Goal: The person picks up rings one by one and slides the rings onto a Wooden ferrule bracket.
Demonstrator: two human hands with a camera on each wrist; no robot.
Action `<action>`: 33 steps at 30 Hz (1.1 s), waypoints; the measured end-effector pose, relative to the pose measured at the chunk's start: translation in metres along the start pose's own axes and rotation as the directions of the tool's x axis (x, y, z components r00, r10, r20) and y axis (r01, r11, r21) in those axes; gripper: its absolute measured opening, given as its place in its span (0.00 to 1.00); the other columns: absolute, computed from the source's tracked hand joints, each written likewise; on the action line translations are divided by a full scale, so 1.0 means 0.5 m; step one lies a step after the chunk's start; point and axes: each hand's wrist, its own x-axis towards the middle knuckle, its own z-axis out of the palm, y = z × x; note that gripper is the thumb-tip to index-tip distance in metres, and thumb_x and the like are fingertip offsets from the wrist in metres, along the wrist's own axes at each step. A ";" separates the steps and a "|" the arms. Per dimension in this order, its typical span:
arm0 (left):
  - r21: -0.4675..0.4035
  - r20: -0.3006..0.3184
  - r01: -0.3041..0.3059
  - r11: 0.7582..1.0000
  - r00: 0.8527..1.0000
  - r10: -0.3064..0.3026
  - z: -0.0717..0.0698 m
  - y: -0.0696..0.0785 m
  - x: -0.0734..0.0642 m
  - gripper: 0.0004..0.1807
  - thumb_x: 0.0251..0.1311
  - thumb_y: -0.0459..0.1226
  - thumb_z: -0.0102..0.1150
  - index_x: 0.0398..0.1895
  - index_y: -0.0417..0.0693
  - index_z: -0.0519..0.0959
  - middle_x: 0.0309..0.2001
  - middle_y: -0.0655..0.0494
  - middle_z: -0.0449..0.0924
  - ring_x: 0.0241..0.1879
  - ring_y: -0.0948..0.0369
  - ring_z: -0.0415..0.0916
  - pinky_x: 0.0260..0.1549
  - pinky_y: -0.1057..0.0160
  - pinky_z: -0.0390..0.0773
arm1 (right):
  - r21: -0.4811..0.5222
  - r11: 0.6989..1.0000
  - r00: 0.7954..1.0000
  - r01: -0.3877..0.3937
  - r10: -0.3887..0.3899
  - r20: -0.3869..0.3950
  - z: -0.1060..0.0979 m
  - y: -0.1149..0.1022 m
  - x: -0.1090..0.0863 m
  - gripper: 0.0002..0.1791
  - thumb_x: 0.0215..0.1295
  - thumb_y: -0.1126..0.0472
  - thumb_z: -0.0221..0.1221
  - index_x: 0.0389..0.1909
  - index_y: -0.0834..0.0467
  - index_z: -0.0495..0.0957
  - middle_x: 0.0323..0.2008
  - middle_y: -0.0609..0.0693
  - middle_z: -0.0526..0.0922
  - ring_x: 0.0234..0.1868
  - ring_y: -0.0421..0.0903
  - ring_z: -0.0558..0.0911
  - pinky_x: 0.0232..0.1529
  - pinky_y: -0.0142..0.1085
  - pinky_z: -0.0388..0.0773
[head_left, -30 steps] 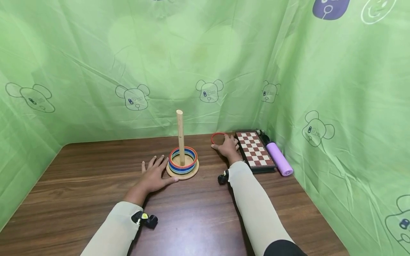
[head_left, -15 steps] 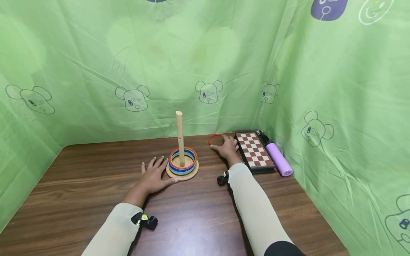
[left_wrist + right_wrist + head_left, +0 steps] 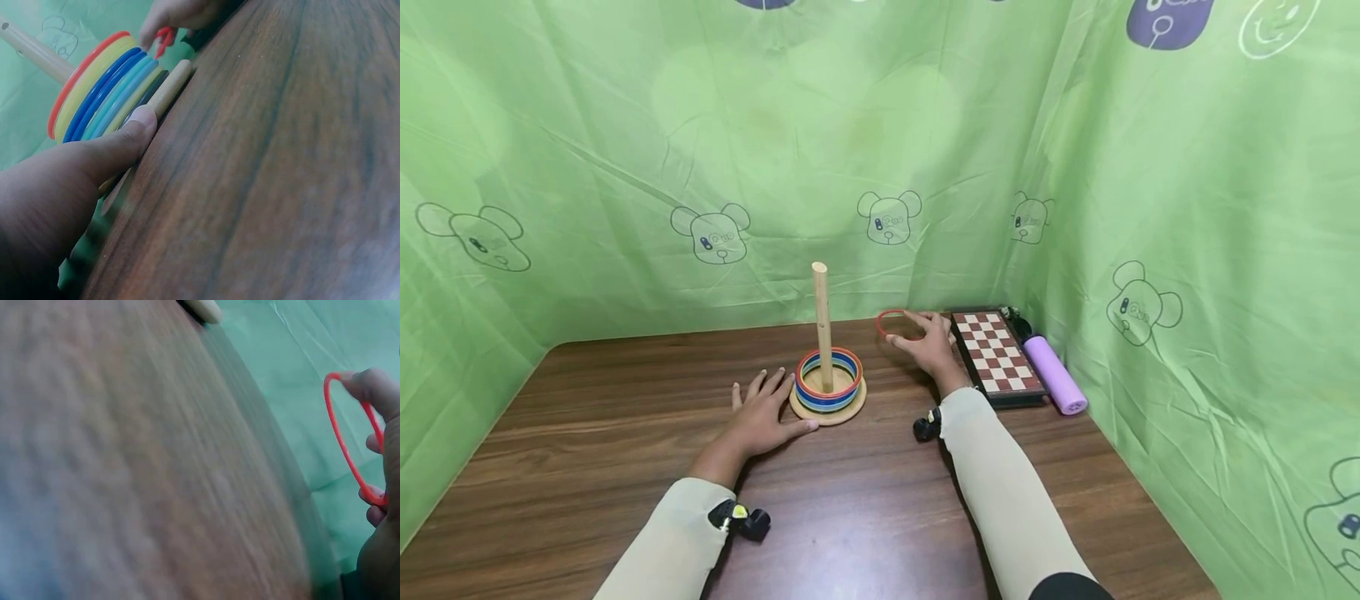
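Observation:
A wooden peg [image 3: 823,321] stands upright on a round wooden base [image 3: 829,421] near the middle of the table. Stacked around its foot are several coloured rings [image 3: 106,87], with a red one on top and yellow, blue and light blue ones below. My left hand [image 3: 758,423] lies beside the base with its fingers spread, and the thumb touches the base's edge. To the right of the peg, my right hand [image 3: 932,348] pinches a separate red ring [image 3: 334,425] between thumb and fingers. That ring appears raised off the tabletop in the right wrist view.
A checkered game board [image 3: 1000,354] lies just right of my right hand. Next to it is a purple cylinder [image 3: 1056,375] with a black end. Green curtains [image 3: 790,167] with mouse-like drawings close off the back and sides of the wooden table [image 3: 572,433].
My right hand has moved slightly left, away from the board, and the red ring has come with it and risen a little. The left hand stays beside the base.

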 end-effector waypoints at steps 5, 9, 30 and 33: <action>-0.001 -0.005 0.005 1.000 1.000 -0.005 0.002 -0.004 -0.002 0.64 0.58 0.78 0.63 0.89 0.50 0.59 0.87 0.39 0.56 0.87 0.31 0.45 0.77 0.16 0.33 | 0.013 0.997 0.996 0.079 -0.078 -0.034 -0.004 -0.026 -0.006 0.42 0.61 0.37 0.77 0.75 0.43 0.80 0.76 0.56 0.71 0.79 0.57 0.60 0.80 0.66 0.49; 0.005 0.006 0.010 1.000 1.000 -0.010 0.004 -0.004 0.000 0.65 0.58 0.79 0.62 0.89 0.52 0.58 0.88 0.40 0.55 0.88 0.32 0.44 0.78 0.17 0.33 | 0.018 0.990 0.988 0.143 -0.142 -0.061 -0.010 -0.044 -0.012 0.40 0.60 0.39 0.79 0.74 0.44 0.81 0.73 0.54 0.75 0.76 0.56 0.65 0.80 0.66 0.50; 0.006 0.007 0.004 1.000 1.000 -0.004 0.000 -0.001 0.002 0.65 0.58 0.78 0.63 0.89 0.50 0.59 0.88 0.39 0.56 0.87 0.32 0.45 0.78 0.16 0.33 | 0.152 0.919 0.929 0.363 -0.346 -0.132 -0.101 -0.211 -0.037 0.33 0.55 0.49 0.81 0.65 0.46 0.89 0.67 0.51 0.79 0.73 0.54 0.68 0.76 0.65 0.55; 0.003 0.010 0.007 1.000 1.000 -0.007 0.000 -0.003 0.001 0.65 0.58 0.79 0.62 0.89 0.51 0.58 0.88 0.40 0.55 0.88 0.32 0.44 0.78 0.17 0.32 | 0.189 0.906 0.924 0.380 -0.360 -0.133 -0.116 -0.243 -0.035 0.32 0.56 0.51 0.80 0.65 0.47 0.89 0.67 0.52 0.80 0.72 0.54 0.68 0.73 0.64 0.62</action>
